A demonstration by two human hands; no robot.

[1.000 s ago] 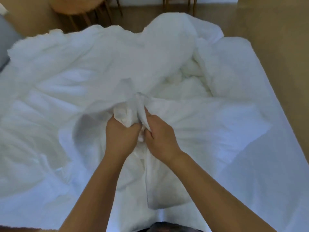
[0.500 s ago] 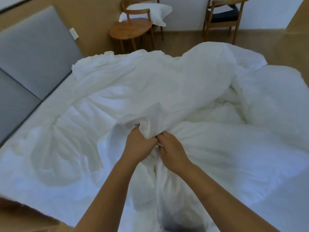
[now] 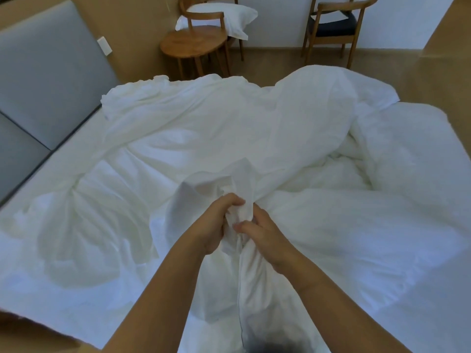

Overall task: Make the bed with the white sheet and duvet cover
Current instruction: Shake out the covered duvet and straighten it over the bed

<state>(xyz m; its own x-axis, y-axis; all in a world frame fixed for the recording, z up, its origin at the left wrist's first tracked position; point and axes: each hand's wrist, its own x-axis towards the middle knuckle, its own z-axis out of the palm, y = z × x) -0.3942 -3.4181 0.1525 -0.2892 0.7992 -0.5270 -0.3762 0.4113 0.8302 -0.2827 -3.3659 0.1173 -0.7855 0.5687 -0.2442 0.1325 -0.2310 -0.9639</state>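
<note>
Left hand (image 3: 215, 224), right hand (image 3: 266, 238) gripping one duvet cover (image 3: 229, 123), two chairs (image 3: 201, 15) (image 3: 331, 28)

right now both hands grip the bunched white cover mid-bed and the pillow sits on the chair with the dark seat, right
Not quite. The head view shows the pillow on the other chair, behind the round table, not on the chair with the dark seat. The left hand and right hand do grip the bunched white cover.

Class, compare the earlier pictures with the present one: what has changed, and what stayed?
The view tipped upward, so the headboard, round table and chairs came into sight. The left hand and right hand kept gripping the bunched duvet cover, nothing let go. The duvet stayed heaped.
</note>
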